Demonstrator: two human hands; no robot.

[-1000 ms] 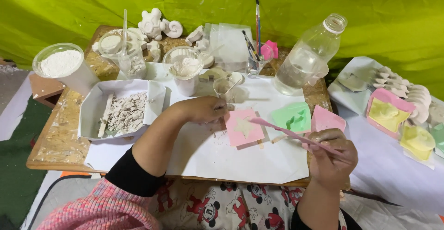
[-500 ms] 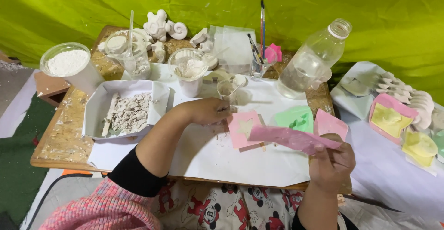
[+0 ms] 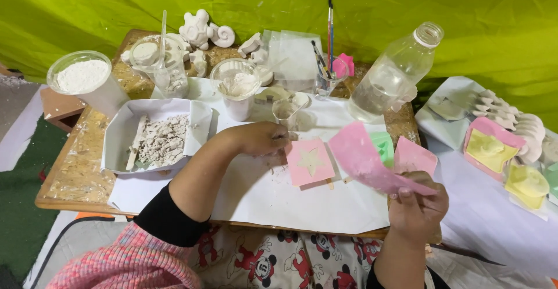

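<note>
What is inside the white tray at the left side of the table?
The white tray holds a heap of broken whitish plaster crumbs and a pale flat stick lying along its left part. The tray's bottom under the heap is covered, so anything beneath cannot be seen.

My right hand (image 3: 415,207) pinches a pink mould sheet (image 3: 367,158), lifted and tilted above the desk (image 3: 81,167). My left hand (image 3: 261,139) rests on the white paper (image 3: 279,193) just beside a flat pink star mould (image 3: 310,161). I see a tray of white crumbs (image 3: 157,135) farther left, and a clear plastic bottle (image 3: 395,74) behind.
</note>
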